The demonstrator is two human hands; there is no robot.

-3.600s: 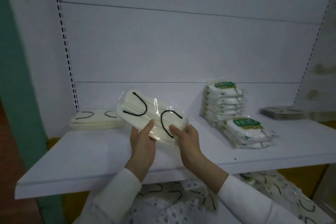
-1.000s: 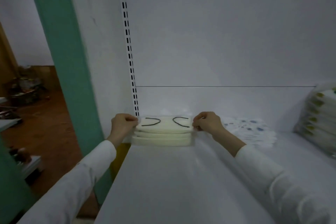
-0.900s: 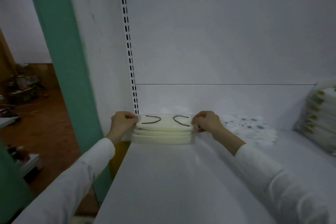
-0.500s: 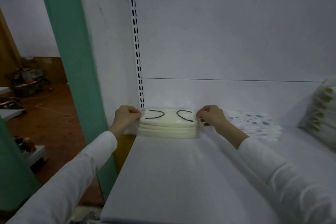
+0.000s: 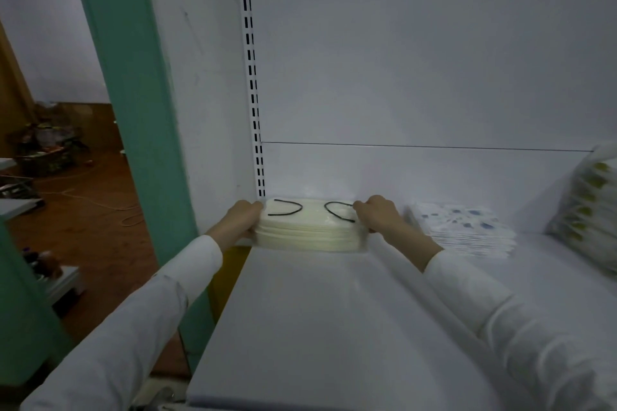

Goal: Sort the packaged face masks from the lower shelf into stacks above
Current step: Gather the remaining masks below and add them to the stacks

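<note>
At the back left corner of a white shelf [image 5: 317, 327], a stack of cream packaged masks [image 5: 310, 233] is pinched at either end in the closed grip of the left hand [image 5: 242, 218] and the right hand [image 5: 379, 212]. A blue-patterned stack [image 5: 467, 230] is seen just beside it.

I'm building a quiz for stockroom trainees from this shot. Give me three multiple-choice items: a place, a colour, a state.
1. Where on the shelf is the cream mask stack? A) rear left corner B) front edge C) far right end
2. What colour are the ear loops on its top pack? A) blue B) black C) white
3. What are the hands doing? A) both hang free B) only one touches the stack C) each grips one end of it
Answers: 1 A, it lies at the back panel beside the slotted upright; 2 B, two black curves show on top; 3 C, the left hand and right hand curl round opposite ends.
</note>
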